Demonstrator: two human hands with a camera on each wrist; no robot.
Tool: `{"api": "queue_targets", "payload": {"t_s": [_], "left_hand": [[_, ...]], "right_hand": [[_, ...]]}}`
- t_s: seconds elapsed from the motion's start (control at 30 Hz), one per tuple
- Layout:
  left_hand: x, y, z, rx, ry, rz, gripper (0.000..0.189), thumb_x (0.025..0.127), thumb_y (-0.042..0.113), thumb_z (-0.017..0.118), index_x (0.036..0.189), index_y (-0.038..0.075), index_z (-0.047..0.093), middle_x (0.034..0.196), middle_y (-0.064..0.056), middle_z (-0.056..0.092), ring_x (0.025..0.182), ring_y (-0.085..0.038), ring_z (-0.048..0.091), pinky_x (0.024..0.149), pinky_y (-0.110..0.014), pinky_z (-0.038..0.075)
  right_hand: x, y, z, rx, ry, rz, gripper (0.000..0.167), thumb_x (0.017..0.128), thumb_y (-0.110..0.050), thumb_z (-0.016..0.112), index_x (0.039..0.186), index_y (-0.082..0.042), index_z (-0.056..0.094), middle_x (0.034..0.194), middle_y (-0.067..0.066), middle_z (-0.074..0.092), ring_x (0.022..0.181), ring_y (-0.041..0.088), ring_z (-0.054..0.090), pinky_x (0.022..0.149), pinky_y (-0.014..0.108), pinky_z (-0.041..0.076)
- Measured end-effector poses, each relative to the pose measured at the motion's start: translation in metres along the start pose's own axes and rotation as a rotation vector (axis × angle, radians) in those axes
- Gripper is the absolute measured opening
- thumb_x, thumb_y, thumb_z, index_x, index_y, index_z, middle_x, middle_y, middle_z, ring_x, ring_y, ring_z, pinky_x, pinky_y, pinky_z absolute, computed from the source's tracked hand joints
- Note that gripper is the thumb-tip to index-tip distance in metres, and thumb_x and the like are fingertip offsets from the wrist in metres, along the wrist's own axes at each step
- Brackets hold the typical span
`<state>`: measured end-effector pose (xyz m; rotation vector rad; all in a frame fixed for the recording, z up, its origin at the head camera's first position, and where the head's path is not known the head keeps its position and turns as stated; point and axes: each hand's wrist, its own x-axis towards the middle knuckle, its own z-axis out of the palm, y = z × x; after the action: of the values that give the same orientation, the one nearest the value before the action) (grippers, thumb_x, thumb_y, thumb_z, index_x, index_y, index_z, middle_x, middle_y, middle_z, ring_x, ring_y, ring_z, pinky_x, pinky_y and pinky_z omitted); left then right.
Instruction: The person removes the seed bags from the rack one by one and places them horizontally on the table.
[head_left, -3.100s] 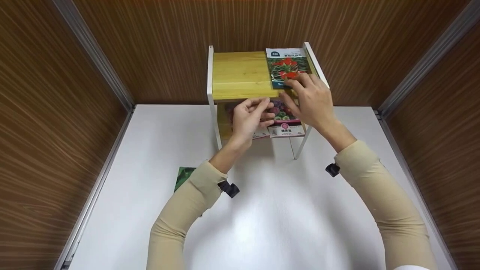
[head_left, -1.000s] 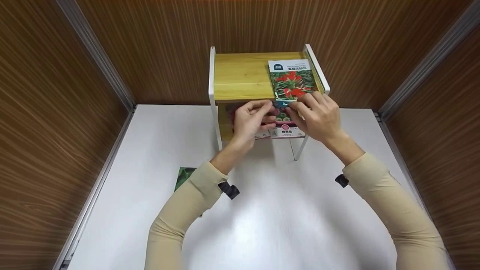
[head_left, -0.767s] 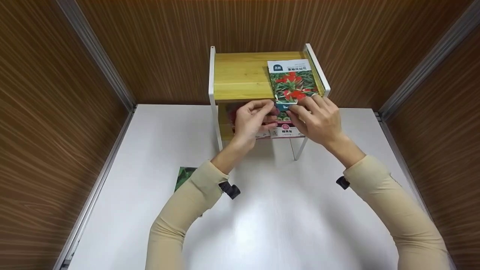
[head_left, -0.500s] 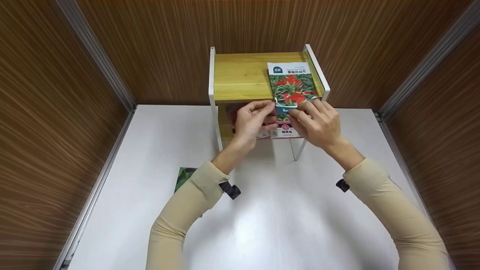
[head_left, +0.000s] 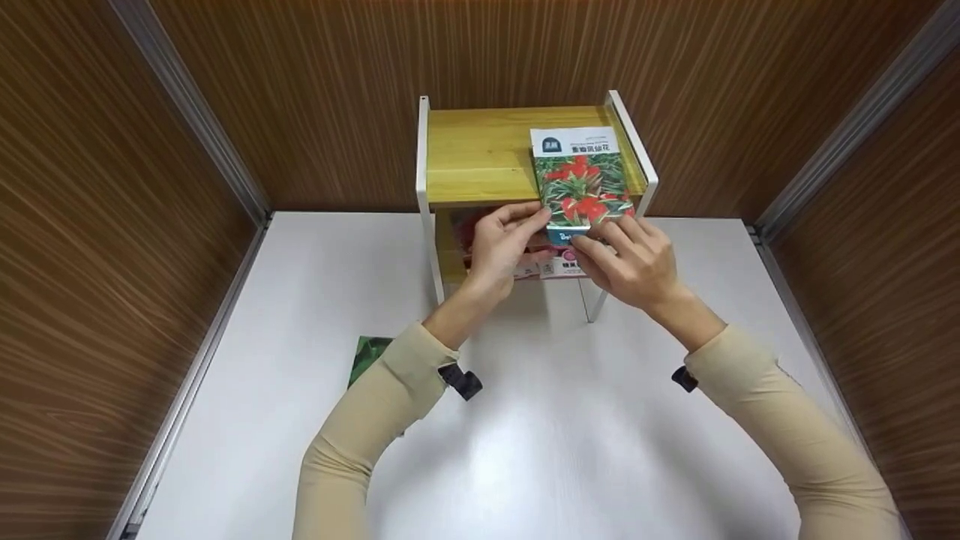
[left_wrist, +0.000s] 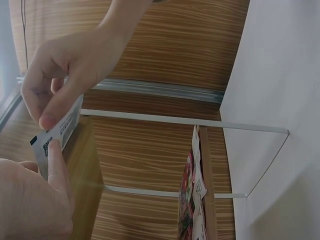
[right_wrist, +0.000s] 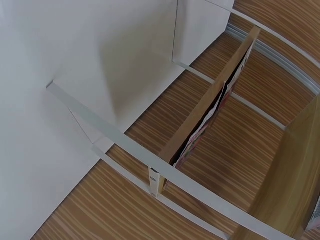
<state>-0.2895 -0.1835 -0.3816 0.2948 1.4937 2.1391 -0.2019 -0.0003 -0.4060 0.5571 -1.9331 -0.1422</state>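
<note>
A seed packet with red flowers and a white top band lies at the right of the upper board of a small shelf unit. Its lower end juts out past the board's front edge. My right hand pinches the teal lower end. At the packet's left edge, my left hand has thumb and fingertips drawn together on it. From the left wrist view, a left finger lies against the packet's printed back. More packets stand on the lower level, partly hidden by my hands.
White side frames bound the shelf unit on both sides. A green packet lies on the white table, partly under my left sleeve. Wood-grain panels close in the back and sides.
The red-flower packet has slid toward me, from fully on the board to overhanging its front edge. My right hand drew back with it; my left hand has barely moved.
</note>
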Motion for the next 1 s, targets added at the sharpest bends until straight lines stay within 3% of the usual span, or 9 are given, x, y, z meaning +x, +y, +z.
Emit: {"api": "queue_targets", "payload": {"t_s": [0.3,0.6,0.7,0.87,1.0], "left_hand": [[0.000,0.000,0.000,0.040,-0.004,0.016,0.028,0.099,0.015,0.074,0.123,0.003,0.070,0.117,-0.014,0.077,0.088,-0.013,0.074,0.073,-0.031,0.068],[0.002,0.000,0.001,0.013,0.010,-0.001,0.027,0.096,0.006,0.075,0.122,0.001,0.070,0.106,-0.010,0.074,0.085,-0.012,0.071,0.062,-0.024,0.064],[0.002,0.000,0.001,0.015,0.015,-0.005,0.027,0.096,0.005,0.076,0.122,0.001,0.070,0.106,-0.009,0.075,0.085,-0.012,0.071,0.061,-0.024,0.063],[0.001,0.000,-0.001,0.025,0.030,-0.003,0.026,0.095,0.005,0.076,0.120,0.002,0.071,0.102,-0.008,0.075,0.082,-0.012,0.071,0.057,-0.022,0.060],[0.000,-0.001,-0.004,0.029,0.028,-0.001,0.026,0.095,0.003,0.076,0.120,0.003,0.071,0.098,-0.005,0.073,0.080,-0.012,0.071,0.058,-0.022,0.060]], "right_hand": [[-0.003,-0.004,0.000,0.002,0.018,-0.021,0.019,0.103,-0.022,0.065,0.095,-0.008,0.076,0.080,0.012,0.071,0.068,0.029,0.065,0.051,0.039,0.055],[-0.005,-0.008,-0.001,0.019,0.008,-0.002,0.023,0.103,-0.026,0.066,0.095,-0.007,0.076,0.081,0.012,0.072,0.069,0.030,0.066,0.053,0.040,0.059],[-0.004,-0.010,-0.004,0.089,-0.005,0.088,0.026,0.102,-0.029,0.067,0.096,-0.006,0.077,0.083,0.013,0.071,0.069,0.030,0.064,0.053,0.041,0.057],[-0.001,-0.013,-0.012,0.230,-0.011,0.336,0.017,0.094,-0.020,0.076,0.099,-0.003,0.077,0.090,0.016,0.070,0.076,0.031,0.062,0.059,0.041,0.055],[0.004,-0.012,-0.019,0.327,0.007,0.525,0.016,0.086,-0.004,0.081,0.101,0.000,0.077,0.095,0.019,0.070,0.088,0.031,0.064,0.079,0.020,0.055]]}}
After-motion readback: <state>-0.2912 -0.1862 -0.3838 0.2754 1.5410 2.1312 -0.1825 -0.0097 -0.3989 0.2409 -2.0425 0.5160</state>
